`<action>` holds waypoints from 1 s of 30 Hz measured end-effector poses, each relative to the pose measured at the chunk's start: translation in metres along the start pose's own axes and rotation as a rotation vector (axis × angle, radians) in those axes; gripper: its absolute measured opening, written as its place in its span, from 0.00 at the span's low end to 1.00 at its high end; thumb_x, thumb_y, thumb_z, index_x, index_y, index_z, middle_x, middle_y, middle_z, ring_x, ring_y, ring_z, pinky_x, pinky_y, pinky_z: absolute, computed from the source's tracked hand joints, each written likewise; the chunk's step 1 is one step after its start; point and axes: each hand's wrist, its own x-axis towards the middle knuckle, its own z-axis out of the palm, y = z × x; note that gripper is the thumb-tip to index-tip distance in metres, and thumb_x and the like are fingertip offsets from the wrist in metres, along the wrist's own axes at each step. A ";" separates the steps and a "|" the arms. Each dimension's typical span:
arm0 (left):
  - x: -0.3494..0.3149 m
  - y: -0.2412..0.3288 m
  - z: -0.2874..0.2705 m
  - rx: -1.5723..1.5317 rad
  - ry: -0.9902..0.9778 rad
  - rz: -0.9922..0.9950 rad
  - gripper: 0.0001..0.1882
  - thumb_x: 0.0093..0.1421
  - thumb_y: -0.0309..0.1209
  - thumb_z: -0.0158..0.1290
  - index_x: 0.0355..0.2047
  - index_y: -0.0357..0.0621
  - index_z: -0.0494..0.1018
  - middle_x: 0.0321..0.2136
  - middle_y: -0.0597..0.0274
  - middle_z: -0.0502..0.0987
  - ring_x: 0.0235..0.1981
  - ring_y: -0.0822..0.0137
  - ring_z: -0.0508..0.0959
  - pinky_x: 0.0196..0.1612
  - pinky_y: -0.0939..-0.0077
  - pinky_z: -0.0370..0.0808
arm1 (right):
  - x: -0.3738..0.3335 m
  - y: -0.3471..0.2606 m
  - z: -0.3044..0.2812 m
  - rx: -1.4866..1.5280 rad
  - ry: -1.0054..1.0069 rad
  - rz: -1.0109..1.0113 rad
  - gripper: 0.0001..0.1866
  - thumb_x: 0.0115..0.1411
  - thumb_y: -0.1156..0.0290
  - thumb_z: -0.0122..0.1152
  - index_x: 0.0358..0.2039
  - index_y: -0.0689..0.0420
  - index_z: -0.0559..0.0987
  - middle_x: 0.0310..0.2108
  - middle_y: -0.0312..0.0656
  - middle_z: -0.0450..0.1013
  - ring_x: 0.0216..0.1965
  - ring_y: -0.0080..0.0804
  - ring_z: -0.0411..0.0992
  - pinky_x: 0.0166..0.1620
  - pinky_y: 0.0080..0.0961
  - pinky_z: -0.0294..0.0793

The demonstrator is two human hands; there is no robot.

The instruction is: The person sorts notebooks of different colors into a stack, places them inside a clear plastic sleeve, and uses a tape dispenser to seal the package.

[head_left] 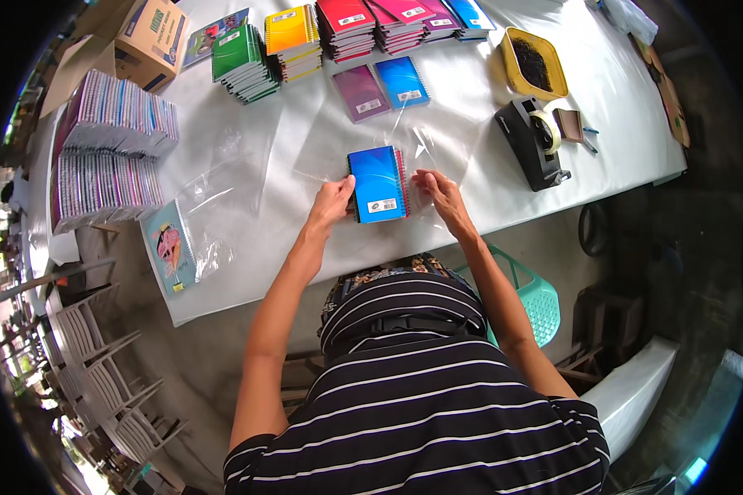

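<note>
Apparently the step in hand is squaring up a small stack by its edges; the blue notebook point(375, 183) lies on top, face up near the middle of the worktop point(233, 282), with the red notebook point(403, 183) showing its coil at three o'clock below it; clear film point(461, 147) spreads around them. The left hand point(333, 202), at nine o'clock, is clamped on the near-left edge, thumb over the cover; the right hand point(441, 196), at three o'clock, is loosely curled just beside the red coil, and whether its fingertips pinch the film I cannot tell. The next move, I judge, calls for the right hand to press in level with the left, keeping the edges flush.

As for writing, the blue notebook bears a white label point(381, 206) with a barcode, low on its cover; similar ones mark the purple notebook point(360, 92) and second blue notebook point(403, 82) at twelve o'clock; the carton point(150, 43) at ten o'clock carries dark print; the labels' small print is too fine to read.
</note>
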 end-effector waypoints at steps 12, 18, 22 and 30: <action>0.007 0.002 0.023 -0.143 -0.130 0.001 0.24 0.66 0.41 0.47 0.58 0.43 0.67 0.37 0.65 0.75 0.35 0.71 0.72 0.44 0.62 0.74 | -0.004 0.004 -0.007 0.303 0.050 0.008 0.18 0.70 0.65 0.44 0.48 0.66 0.75 0.42 0.42 0.76 0.43 0.28 0.74 0.49 0.24 0.73; 0.008 -0.024 0.013 0.569 0.117 0.525 0.30 0.58 0.28 0.53 0.62 0.46 0.61 0.57 0.56 0.66 0.58 0.49 0.64 0.59 0.62 0.67 | -0.005 0.020 -0.029 -0.081 0.372 -0.133 0.10 0.66 0.72 0.51 0.42 0.63 0.77 0.36 0.42 0.76 0.39 0.29 0.75 0.45 0.22 0.73; 0.001 -0.042 0.009 0.819 0.121 0.715 0.35 0.52 0.23 0.56 0.61 0.45 0.61 0.64 0.57 0.58 0.66 0.40 0.49 0.67 0.57 0.54 | -0.014 0.021 -0.037 -0.210 0.338 -0.187 0.10 0.60 0.82 0.52 0.42 0.63 0.77 0.40 0.43 0.74 0.42 0.30 0.74 0.46 0.23 0.74; -0.008 -0.032 0.018 1.078 0.173 0.539 0.16 0.50 0.21 0.56 0.41 0.43 0.74 0.67 0.60 0.51 0.66 0.38 0.49 0.64 0.41 0.53 | -0.018 0.006 -0.030 -0.279 0.267 -0.233 0.12 0.57 0.87 0.50 0.41 0.65 0.76 0.45 0.45 0.72 0.45 0.35 0.74 0.48 0.24 0.75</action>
